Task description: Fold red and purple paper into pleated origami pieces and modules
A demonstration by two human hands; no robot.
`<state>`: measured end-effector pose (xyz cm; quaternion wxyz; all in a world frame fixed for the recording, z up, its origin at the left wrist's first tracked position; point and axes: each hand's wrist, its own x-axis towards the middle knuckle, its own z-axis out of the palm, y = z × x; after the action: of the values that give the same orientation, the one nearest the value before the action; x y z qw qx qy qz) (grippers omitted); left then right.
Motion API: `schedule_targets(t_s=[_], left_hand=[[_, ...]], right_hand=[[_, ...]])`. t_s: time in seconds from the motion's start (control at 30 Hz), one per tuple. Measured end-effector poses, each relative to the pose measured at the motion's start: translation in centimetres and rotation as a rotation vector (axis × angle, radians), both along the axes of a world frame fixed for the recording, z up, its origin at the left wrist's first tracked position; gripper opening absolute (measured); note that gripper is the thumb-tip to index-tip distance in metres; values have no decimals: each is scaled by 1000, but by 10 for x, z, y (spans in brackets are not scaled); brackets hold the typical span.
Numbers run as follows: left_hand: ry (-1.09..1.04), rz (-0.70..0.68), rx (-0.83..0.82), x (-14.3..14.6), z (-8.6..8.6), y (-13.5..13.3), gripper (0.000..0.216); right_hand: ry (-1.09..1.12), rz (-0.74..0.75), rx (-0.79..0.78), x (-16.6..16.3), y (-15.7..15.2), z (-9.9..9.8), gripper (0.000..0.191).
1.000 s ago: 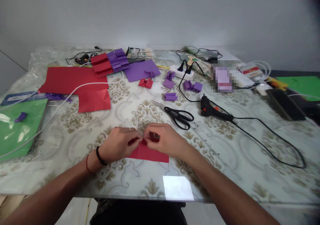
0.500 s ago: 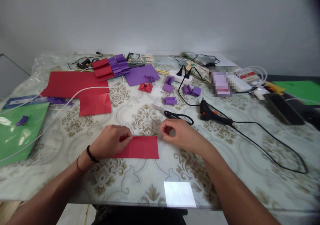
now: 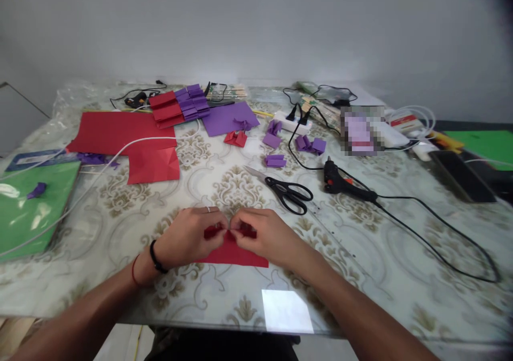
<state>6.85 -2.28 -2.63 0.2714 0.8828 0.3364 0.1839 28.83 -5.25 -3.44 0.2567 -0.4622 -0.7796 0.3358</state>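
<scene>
A red sheet of paper [image 3: 236, 255] lies folded on the patterned table [image 3: 224, 185] near its front edge. My left hand [image 3: 192, 238] pinches the paper's upper edge at the middle, fingers closed on it. My right hand [image 3: 264, 235] pinches the same edge right beside it, fingertips meeting the left hand's. Both hands cover the top of the paper; only its lower strip shows.
Black scissors [image 3: 286, 191] lie just beyond my right hand, a black glue gun [image 3: 347, 185] with a long cord to their right. Red sheets [image 3: 152, 164], purple sheets [image 3: 228, 118] and small folded pieces lie at the back. A green sheet [image 3: 28, 206] is at left.
Half a second ago the paper lay flat as a rectangle with my right hand off it; now both hands have come together on its upper edge at the middle.
</scene>
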Motion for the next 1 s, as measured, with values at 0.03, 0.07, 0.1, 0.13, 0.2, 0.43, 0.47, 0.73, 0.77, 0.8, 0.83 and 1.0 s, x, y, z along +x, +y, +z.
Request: schedule_targets(t_s=[0.03, 0.07, 0.1, 0.13, 0.2, 0.43, 0.47, 0.73, 0.77, 0.8, 0.83, 1.0], left_hand=[[6, -2, 1, 0, 1, 0, 13], [6, -5, -5, 0, 2, 0, 13], [3, -6, -16, 0, 3, 1, 14], [-5, -6, -31, -1, 4, 1, 15], [-28, -3, -55, -3, 6, 3, 18], [-50, 16, -92, -13, 10, 12, 15], [-46, 22, -93, -15, 11, 13, 15], [-29, 85, -104, -38, 26, 33, 12], [-32, 117, -108, -44, 28, 37, 10], [-35, 161, -101, -50, 29, 41, 9], [-32, 216, -83, -55, 30, 45, 10], [-109, 273, 125, -52, 25, 45, 18]], right_hand=[[3, 5, 6, 0, -1, 0, 17], [7, 8, 11, -1, -1, 0, 17], [12, 11, 15, -1, -2, 0, 17], [18, 10, 19, -1, -3, 1, 17], [28, 3, 26, 0, -3, 3, 17], [59, -18, 30, 6, -3, 8, 17], [63, -22, 31, 8, -2, 9, 16], [87, -118, 40, 31, 5, 20, 13], [87, -136, 42, 35, 6, 21, 13], [86, -152, 44, 39, 7, 22, 12], [86, -165, 44, 41, 8, 23, 12], [93, -137, 21, 38, 11, 20, 10]])
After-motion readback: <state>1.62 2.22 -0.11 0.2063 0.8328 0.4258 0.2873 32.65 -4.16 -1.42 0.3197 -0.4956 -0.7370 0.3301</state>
